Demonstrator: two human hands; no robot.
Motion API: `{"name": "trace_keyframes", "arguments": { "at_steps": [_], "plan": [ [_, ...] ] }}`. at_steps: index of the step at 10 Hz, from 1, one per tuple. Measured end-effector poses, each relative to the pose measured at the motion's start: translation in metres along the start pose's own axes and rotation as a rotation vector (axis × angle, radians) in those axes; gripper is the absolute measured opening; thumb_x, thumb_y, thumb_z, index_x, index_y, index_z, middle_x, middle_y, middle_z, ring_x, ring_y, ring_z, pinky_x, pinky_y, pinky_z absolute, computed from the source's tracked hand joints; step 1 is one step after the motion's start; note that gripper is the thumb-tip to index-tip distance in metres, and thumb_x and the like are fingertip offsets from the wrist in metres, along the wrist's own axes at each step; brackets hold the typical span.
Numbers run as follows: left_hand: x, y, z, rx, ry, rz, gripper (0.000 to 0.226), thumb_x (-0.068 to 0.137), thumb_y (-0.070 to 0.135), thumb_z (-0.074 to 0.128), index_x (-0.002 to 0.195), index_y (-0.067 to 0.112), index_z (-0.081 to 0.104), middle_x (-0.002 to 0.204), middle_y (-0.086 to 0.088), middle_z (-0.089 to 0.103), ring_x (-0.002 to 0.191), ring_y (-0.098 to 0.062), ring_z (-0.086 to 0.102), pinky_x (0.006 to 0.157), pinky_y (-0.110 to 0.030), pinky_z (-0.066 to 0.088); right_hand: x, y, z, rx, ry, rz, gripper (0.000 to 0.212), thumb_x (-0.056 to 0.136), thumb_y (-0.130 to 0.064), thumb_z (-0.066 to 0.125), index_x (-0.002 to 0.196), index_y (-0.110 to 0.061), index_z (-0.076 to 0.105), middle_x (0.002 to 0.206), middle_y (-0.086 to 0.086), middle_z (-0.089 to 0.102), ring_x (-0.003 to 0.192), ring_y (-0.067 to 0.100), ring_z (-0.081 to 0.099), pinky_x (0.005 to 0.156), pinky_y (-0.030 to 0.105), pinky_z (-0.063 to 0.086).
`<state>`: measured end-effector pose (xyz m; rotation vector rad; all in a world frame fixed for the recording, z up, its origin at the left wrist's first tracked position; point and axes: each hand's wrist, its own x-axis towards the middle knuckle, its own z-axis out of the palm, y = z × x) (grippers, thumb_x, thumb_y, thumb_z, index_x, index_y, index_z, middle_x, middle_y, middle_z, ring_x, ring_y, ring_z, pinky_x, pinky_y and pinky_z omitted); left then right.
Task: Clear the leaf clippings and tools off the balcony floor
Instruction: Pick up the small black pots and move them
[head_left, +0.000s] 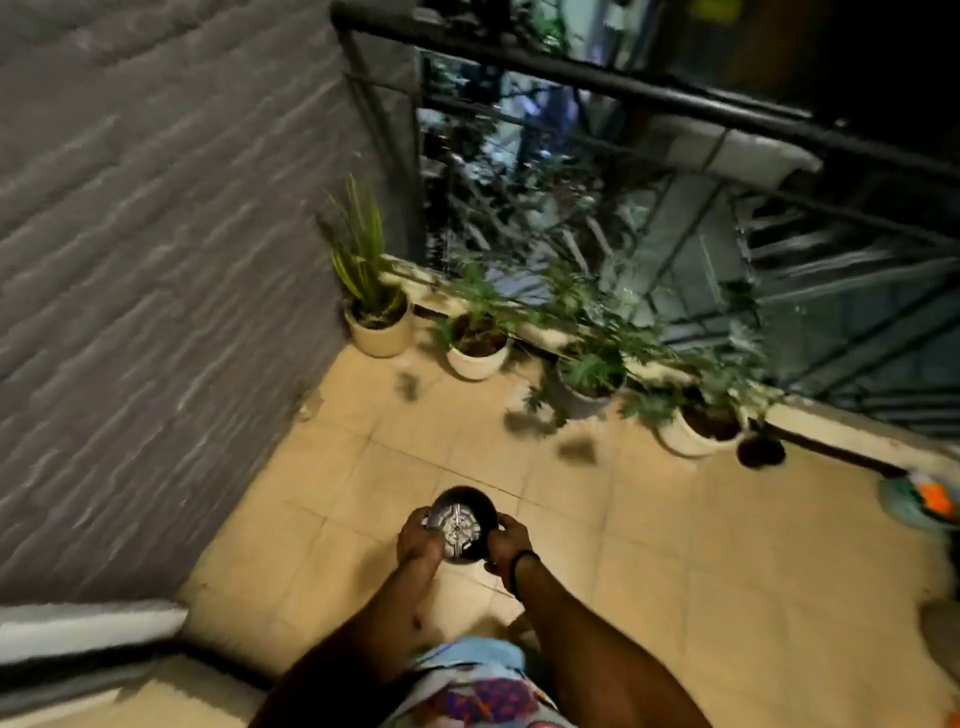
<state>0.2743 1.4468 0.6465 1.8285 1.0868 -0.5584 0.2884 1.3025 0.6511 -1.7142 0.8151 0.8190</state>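
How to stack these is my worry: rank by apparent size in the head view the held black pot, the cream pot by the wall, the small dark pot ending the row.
1. Black pot and cream pot: alike; the black one is nearer the camera, so unsure.
2. Small dark pot: smallest.

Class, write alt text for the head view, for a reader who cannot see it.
The left hand and right hand hold a small black pot above the tiled floor. Leaf clippings lie near potted plants along the railing.
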Motion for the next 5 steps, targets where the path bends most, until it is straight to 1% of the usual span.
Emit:
{"name": "trace_keyframes", "arguments": {
  "at_steps": [1,2,3,4,5],
  "plan": [
    [-0.018,0.022,0.035,0.078,-0.03,0.122,0.046,0.088,0.006,0.062,0.133,0.012,0.058,0.136,-0.016,0.059,0.12,-0.034,0.057,0.098,-0.037,0.049,-0.003,0.015,-0.046,0.07,0.024,0.024,0.044,0.089,-0.005,0.049,0.131,-0.02,0.055,0.117,0.017,0.066,0.084,0.03,0.056,0.055,0.029,0.044],
    [-0.055,0.046,0.118,0.155,-0.149,0.23,0.042,0.089,0.011,0.066,0.131,0.008,0.06,0.136,-0.018,0.059,0.122,-0.035,0.056,0.1,-0.036,0.046,0.001,0.025,-0.129,0.189,0.076,0.007,0.039,0.091,-0.006,0.048,0.127,-0.021,0.056,0.109,0.017,0.066,0.072,0.027,0.054,0.05,0.026,0.041],
    [-0.07,0.071,0.168,0.202,-0.15,0.302,0.037,0.093,0.018,0.063,0.129,0.008,0.062,0.132,-0.019,0.061,0.12,-0.037,0.058,0.098,-0.038,0.046,0.011,0.042,-0.187,0.237,0.132,0.005,0.04,0.09,-0.004,0.045,0.125,-0.019,0.058,0.108,0.018,0.066,0.067,0.027,0.053,0.047,0.026,0.039],
    [-0.12,0.09,0.251,0.358,-0.266,0.369,0.036,0.093,0.017,0.061,0.129,0.01,0.061,0.13,-0.017,0.063,0.114,-0.039,0.061,0.096,-0.04,0.05,0.02,0.085,-0.276,0.301,0.27,0.044,0.038,0.089,-0.006,0.045,0.119,-0.02,0.063,0.112,0.018,0.067,0.075,0.028,0.054,0.049,0.027,0.042],
    [-0.144,0.107,0.302,0.395,-0.318,0.361,0.033,0.092,0.013,0.061,0.126,0.01,0.064,0.126,-0.019,0.065,0.109,-0.039,0.063,0.092,-0.042,0.052,0.039,0.12,-0.326,0.341,0.323,0.068,0.038,0.083,-0.013,0.05,0.118,-0.018,0.065,0.115,0.016,0.067,0.079,0.026,0.054,0.06,0.03,0.046]
  ]
}}
